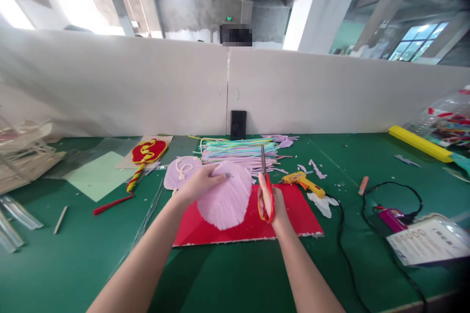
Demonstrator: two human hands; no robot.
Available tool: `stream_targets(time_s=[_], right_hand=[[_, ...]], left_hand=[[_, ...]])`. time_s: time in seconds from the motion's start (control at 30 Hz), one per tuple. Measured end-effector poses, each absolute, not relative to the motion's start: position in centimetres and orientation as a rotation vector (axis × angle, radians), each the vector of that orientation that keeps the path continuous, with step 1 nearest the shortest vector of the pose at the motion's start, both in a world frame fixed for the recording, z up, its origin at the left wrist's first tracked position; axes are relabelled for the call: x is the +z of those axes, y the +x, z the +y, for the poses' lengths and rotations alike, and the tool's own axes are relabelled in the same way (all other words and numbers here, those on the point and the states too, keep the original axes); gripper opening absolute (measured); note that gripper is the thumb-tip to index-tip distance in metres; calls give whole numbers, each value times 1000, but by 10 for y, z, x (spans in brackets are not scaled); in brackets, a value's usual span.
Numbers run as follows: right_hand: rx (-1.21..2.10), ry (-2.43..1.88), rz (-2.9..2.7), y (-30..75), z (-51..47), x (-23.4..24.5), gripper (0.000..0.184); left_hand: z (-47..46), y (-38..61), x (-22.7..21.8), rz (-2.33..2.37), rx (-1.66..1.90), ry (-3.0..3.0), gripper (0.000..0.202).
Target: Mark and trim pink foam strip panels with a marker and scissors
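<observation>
My left hand (201,182) grips a round lilac fan-shaped panel (227,203) by its upper left side, thumb on top. Its surface has fine ridges, and it is over a red board (297,210). In my right hand (270,200) is a pair of scissors (263,161) with red handles, blades pointing up and away from me. The blades look closed and stand apart from the panel. Just left of my left hand lies a second lilac panel (172,173) with a cream cord on it. Behind both hands are bundled pastel pipe cleaners (238,149).
A yellow glue gun (304,183) lies right of the board, its black cable running to the front edge. At left sits a red and yellow fan (150,150) with a tassel. A black box (238,124) leans against the white partition (147,83). Lilac scraps (317,170) are scattered about.
</observation>
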State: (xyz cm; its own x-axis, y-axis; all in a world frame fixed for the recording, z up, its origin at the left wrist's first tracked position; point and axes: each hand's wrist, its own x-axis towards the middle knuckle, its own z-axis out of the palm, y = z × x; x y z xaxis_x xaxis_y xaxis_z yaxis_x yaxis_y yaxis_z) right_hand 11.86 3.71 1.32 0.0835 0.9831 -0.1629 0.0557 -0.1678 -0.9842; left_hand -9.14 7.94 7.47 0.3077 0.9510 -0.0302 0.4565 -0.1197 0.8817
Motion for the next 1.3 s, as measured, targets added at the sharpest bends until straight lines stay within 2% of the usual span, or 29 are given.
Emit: stream_targets(time_s=[0.07,0.17,0.3,0.4,0.7,0.77,1.03,1.3], right_hand=[[1128,-1528,-1147,130,36,21,53],[953,-1674,-1293,151,27,32,40],[491,-1993,-1687,179,9,24,28],[340,-1984,-1774,196,2,10,13],[58,-1781,-1659,179,-10,-12,30],[-82,-1619,-1629,168,-14,-21,27],[-84,-1504,-1655,168,-14,-30,15],[-54,-1507,-1647,171,-15,-31,15]], left_hand=[[76,-89,63,1275,654,1898,29],[72,-86,45,1369,740,1914,23],[64,-89,28,1481,921,1881,32],[56,-94,17,1552,1002,1830,34],[43,-103,-13,1757,1107,1768,42],[45,-102,-17,1791,1085,1782,44],[45,-97,-22,1839,939,1978,46],[37,-90,-24,1952,882,1991,43]])
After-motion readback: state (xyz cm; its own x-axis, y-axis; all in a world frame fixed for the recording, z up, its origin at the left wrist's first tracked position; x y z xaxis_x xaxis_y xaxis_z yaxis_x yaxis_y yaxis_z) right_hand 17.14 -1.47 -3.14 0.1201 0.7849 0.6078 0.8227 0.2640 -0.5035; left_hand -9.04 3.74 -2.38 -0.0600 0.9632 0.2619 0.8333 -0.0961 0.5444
